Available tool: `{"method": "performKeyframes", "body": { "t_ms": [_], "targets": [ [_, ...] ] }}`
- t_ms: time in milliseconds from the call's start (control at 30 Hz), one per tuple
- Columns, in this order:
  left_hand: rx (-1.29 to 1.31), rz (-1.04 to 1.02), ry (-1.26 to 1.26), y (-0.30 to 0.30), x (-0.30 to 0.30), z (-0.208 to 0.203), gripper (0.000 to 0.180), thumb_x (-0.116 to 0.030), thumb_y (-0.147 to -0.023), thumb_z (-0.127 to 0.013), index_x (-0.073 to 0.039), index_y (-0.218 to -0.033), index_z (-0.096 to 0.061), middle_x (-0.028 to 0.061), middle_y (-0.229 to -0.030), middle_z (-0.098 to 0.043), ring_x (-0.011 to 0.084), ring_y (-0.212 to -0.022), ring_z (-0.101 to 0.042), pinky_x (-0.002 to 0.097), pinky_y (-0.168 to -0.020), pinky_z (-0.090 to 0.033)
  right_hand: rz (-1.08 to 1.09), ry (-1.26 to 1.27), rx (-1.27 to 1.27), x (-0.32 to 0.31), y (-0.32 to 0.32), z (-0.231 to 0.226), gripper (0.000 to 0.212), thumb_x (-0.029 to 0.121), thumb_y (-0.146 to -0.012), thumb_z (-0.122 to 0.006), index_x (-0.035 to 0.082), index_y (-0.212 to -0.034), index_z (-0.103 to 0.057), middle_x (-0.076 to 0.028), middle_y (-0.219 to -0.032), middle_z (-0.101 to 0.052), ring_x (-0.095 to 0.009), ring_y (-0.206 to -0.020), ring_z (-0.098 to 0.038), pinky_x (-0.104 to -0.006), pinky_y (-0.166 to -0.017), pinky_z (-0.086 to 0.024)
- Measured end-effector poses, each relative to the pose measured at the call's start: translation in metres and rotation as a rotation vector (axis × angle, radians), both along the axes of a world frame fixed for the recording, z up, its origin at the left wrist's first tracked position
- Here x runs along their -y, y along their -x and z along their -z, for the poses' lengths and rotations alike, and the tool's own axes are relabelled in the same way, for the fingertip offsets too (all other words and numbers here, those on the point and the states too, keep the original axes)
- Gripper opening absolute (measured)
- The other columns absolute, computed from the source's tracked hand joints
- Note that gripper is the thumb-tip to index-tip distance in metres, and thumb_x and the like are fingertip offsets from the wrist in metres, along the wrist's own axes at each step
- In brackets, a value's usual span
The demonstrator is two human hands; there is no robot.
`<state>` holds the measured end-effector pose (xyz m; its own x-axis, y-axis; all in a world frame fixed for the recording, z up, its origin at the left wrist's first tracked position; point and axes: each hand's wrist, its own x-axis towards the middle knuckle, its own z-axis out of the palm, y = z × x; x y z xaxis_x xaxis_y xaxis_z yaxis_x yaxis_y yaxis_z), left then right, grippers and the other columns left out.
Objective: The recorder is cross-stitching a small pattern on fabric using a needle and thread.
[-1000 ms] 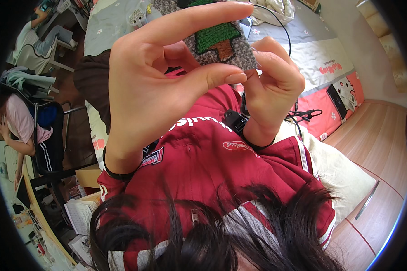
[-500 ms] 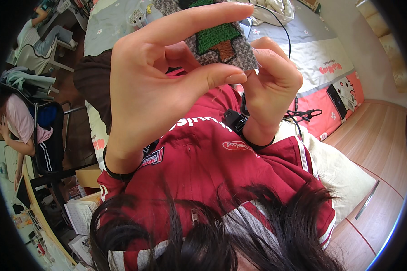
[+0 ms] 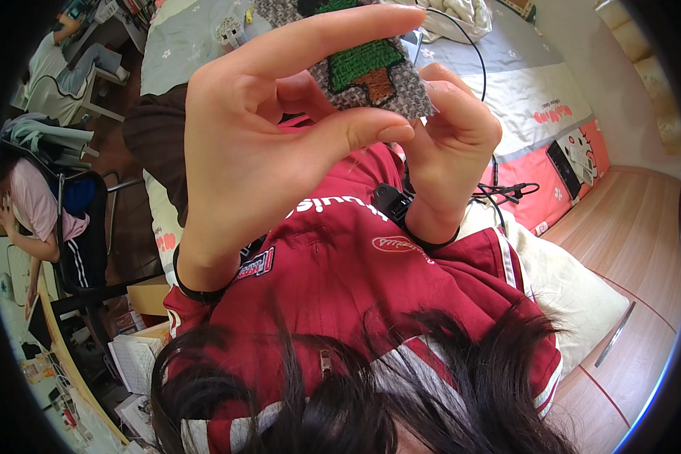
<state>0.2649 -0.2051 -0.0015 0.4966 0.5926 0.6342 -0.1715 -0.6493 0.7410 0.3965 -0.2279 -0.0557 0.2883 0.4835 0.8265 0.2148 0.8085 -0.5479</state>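
A small embroidered patch [image 3: 367, 72] is held up in front of me. It is grey woven cloth stitched with a green tree, a brown trunk and a dark outline; its upper part runs behind my index finger. My left hand [image 3: 253, 125] grips it, index finger across the front and thumb along the lower edge. At the patch's lower right corner is my right hand [image 3: 454, 136], its fingers curled and pinched together by the cloth edge. A pale loose wisp shows at that corner. What the right fingertips hold is hidden or too small to make out.
Beyond my hands lies a bed with patterned bedding [image 3: 507, 72], holding a black cable [image 3: 499, 193], a dark flat device [image 3: 564, 168] and a clear container [image 3: 229, 32]. Two people sit at the left, near a cluttered desk [image 3: 60, 378]. Wooden boards [image 3: 620, 227] run along the right.
My right hand has shifted slightly left, and its index finger has come away a little from the patch's front edge, baring more of the corner. The left hand stays put.
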Motion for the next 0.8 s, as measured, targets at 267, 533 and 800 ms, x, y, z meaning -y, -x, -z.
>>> {"method": "performKeyframes", "body": {
  "t_ms": [267,533,800],
  "targets": [
    [0.007,-0.025,-0.003,-0.0011,0.0027,-0.001,0.053,0.012,-0.062,-0.063,0.01,-0.112,-0.046,0.0205,-0.112,-0.051,0.0202,-0.102,-0.052,0.0258,-0.082,-0.045,-0.067,0.089,0.048,-0.0002,-0.0041,0.002,0.019,-0.008,-0.056,-0.063,0.001,-0.073,-0.063,-0.005,-0.06,-0.052,-0.012,-0.05,-0.051,-0.0216,-0.046,-0.038],
    [0.028,0.004,-0.031,-0.0004,-0.0003,-0.0006,0.054,0.012,-0.062,-0.063,0.01,-0.113,-0.045,0.0221,-0.113,-0.05,0.0246,-0.107,-0.048,0.0285,-0.087,-0.042,-0.1,0.033,-0.052,-0.0001,0.001,0.0012,0.02,-0.009,-0.056,-0.062,0.001,-0.074,-0.063,-0.005,-0.06,-0.053,-0.012,-0.051,-0.052,-0.0215,-0.046,-0.038],
    [0.004,-0.026,0.011,-0.0016,0.0037,-0.0039,0.054,0.013,-0.062,-0.062,0.01,-0.113,-0.045,0.0215,-0.113,-0.05,0.0227,-0.105,-0.05,0.027,-0.084,-0.044,-0.1,0.034,-0.035,-0.0001,-0.0017,0.0006,0.023,-0.01,-0.055,-0.061,0.002,-0.074,-0.064,-0.005,-0.059,-0.052,-0.013,-0.051,-0.05,-0.0224,-0.045,-0.036]
  ]
}}
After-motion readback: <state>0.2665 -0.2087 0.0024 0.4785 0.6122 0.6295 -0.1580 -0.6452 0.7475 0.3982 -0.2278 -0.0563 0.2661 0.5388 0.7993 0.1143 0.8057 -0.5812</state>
